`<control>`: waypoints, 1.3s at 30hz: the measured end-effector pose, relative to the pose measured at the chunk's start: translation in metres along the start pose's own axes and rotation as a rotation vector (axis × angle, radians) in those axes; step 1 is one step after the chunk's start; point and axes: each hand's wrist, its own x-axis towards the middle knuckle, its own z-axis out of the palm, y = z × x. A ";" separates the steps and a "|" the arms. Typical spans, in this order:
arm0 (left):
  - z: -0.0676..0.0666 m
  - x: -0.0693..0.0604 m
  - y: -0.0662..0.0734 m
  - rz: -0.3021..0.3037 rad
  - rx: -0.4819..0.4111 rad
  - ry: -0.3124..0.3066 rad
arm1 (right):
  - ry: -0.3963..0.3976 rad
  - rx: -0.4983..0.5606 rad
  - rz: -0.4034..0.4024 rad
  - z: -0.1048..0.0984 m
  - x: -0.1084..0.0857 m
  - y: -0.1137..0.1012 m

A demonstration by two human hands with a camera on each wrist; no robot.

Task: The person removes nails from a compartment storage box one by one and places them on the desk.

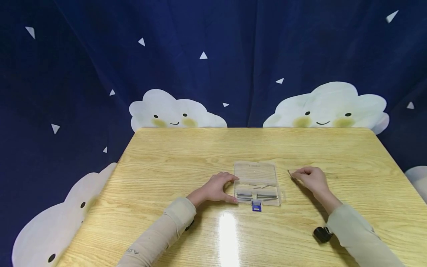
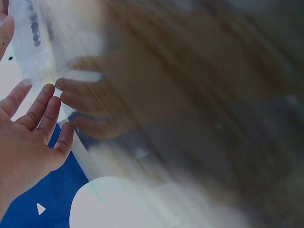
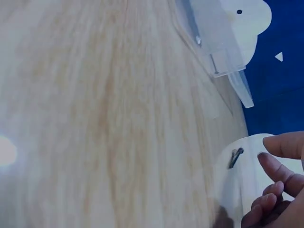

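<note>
My left hand point(image 1: 218, 187) rests at the left side of an open clear plastic box point(image 1: 255, 170), its thumb at the near corner and its fingertips higher up that side. Metal nails point(image 1: 267, 195) lie in the box's near compartments, and a blue latch point(image 1: 256, 206) is on its front edge. To the right of the box, my right hand point(image 1: 311, 180) is by loose nails on the table. In the right wrist view, the nails point(image 3: 235, 157) lie just beyond the thumb and index finger point(image 3: 275, 166), whose tips are apart; the other fingers are curled.
The wooden table point(image 1: 173, 148) extends around the box, with a bright reflection in front of it. Behind the table hangs a dark blue curtain point(image 1: 233, 74) with white clouds and triangles. A black device point(image 1: 322, 234) is at the right wrist.
</note>
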 end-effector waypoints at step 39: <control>0.001 0.000 -0.001 -0.007 -0.011 0.004 | -0.055 0.041 -0.244 0.010 -0.031 -0.017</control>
